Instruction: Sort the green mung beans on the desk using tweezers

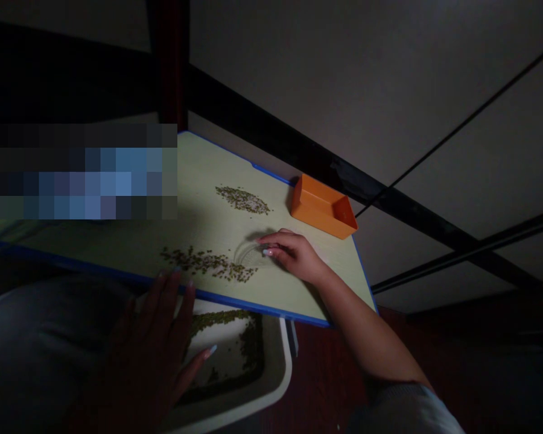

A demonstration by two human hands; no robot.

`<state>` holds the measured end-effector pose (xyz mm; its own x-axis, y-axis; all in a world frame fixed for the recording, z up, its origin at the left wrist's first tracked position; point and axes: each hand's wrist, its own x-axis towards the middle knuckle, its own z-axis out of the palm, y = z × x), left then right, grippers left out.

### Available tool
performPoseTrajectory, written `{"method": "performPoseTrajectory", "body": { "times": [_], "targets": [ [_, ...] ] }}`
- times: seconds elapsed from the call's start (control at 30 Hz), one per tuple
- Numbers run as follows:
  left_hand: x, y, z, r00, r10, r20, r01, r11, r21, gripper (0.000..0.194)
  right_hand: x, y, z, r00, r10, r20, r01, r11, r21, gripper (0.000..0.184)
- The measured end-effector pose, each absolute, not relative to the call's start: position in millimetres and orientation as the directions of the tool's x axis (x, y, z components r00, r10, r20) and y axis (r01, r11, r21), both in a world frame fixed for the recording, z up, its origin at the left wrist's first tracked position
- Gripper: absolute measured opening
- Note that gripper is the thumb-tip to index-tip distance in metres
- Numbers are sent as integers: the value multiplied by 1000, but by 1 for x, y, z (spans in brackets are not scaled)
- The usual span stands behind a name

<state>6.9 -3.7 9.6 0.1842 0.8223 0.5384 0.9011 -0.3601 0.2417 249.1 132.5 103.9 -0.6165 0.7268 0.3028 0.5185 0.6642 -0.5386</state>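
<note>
My right hand (289,252) is closed in a pinch on a clear, curved piece (245,252), perhaps plastic or glass; its exact kind I cannot make out. The piece is low over the pale board (298,283), touching or close to the right end of a strip of small green-brown grains (203,262). At the board's blue front edge is my left hand (158,325), fingers spread and holding nothing visible, fingertips near the strip's left part. Farther back lies a second patch of grains (242,200).
Below the board's front edge, a white basin (286,361) holds more green grains along its sides. An orange box (323,223) stands at the board's right rear corner, by the wall. A blurred-out patch (108,181) covers the left. Dark red flooring (321,374) shows lower right.
</note>
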Motion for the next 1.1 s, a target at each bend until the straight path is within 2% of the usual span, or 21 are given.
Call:
{"method": "performPoseTrajectory", "body": {
  "times": [0.27,0.53,0.9,1.1],
  "targets": [
    [7,-3,9,180,829,530,906,-349,238,86,264,133,105,-623,749,225,475,591,-651,27],
    [7,-3,9,191,833,519,907,-352,231,88,269,127,112,-606,791,84,406,399,-822,17],
    [6,-3,9,190,832,522,903,-357,239,85,293,128,132,-537,843,-3,513,324,-795,7],
    [6,-3,10,183,830,527,906,-351,238,85,296,131,128,-569,818,-77,481,255,-839,8]
  ]
}}
